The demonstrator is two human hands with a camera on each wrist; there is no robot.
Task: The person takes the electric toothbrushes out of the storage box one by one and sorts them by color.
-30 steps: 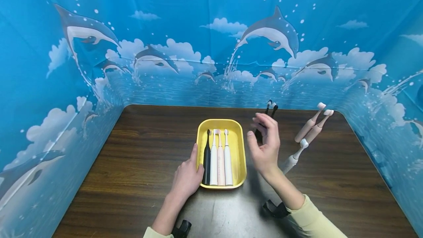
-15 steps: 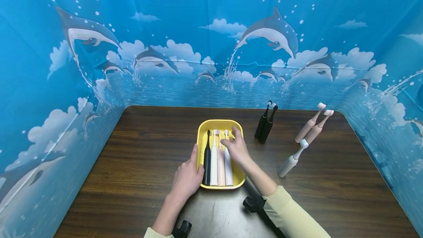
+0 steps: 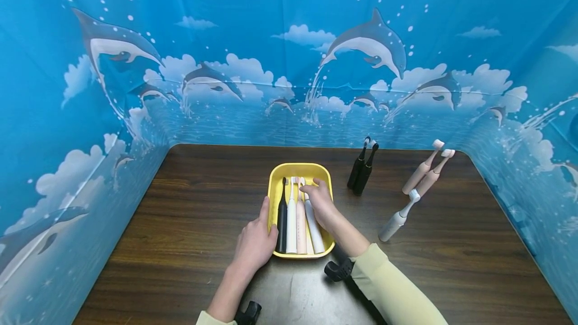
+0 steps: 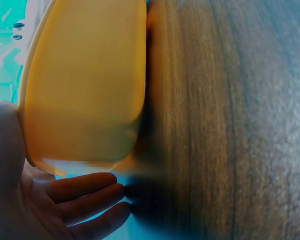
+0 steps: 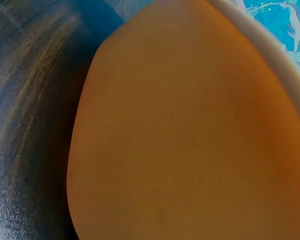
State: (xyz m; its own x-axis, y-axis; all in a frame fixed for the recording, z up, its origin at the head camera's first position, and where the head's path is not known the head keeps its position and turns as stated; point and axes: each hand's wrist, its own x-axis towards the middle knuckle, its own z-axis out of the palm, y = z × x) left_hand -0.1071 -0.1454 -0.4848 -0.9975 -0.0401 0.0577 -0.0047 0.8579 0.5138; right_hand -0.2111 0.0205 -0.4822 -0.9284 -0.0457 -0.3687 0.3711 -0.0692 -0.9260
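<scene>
A yellow tray stands on the table with electric toothbrushes lying side by side in it. From the left these are a black toothbrush, a white toothbrush, a pink toothbrush and a second white toothbrush, which lies slanted, its base toward the right wall. My left hand holds the tray's left side, thumb over the rim and fingers along the outer wall. Inside the tray, my right hand pinches the slanted toothbrush near its neck; its fingertips partly hide the neck. The right wrist view shows mostly the tray's outer wall.
Right of the tray, two black toothbrushes stand upright. Farther right stand two pink toothbrushes, and nearer a single grey-white toothbrush. A blue dolphin-print curtain surrounds the back and sides of the dark wooden table.
My right hand has come left from beside the black toothbrushes into the tray. The rightmost white toothbrush has swung from straight to slanted, base rightward. My left hand has stayed in place.
</scene>
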